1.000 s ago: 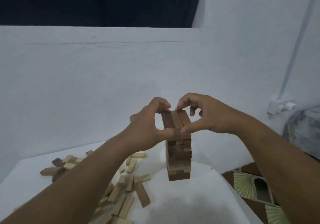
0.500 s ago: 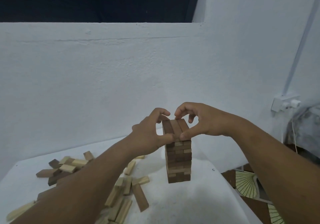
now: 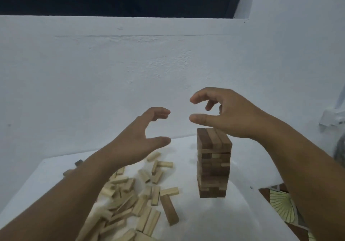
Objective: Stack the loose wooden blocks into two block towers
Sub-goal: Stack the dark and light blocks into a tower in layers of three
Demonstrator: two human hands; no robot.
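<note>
One tower of dark and light wooden blocks (image 3: 213,163) stands upright on the white table (image 3: 214,220), right of centre. My right hand (image 3: 222,115) hovers just above the tower's top, fingers loosely curved and holding nothing. To the tower's left, raised off it, my left hand (image 3: 143,136) is empty with thumb and fingers spread apart. A pile of loose, mostly light blocks (image 3: 130,199) lies on the table at lower left, partly hidden under my left forearm. One dark block (image 3: 169,209) lies beside the pile.
A white wall rises directly behind the table. The table's right edge drops to a patterned floor (image 3: 281,207). A wall socket (image 3: 332,118) sits at the far right. A few more blocks (image 3: 78,163) lie at the table's far left.
Both hands have let go of the tower's top layer and lifted away, the left hand moving left and the right hand up. The fingers have opened. The tower stays standing.
</note>
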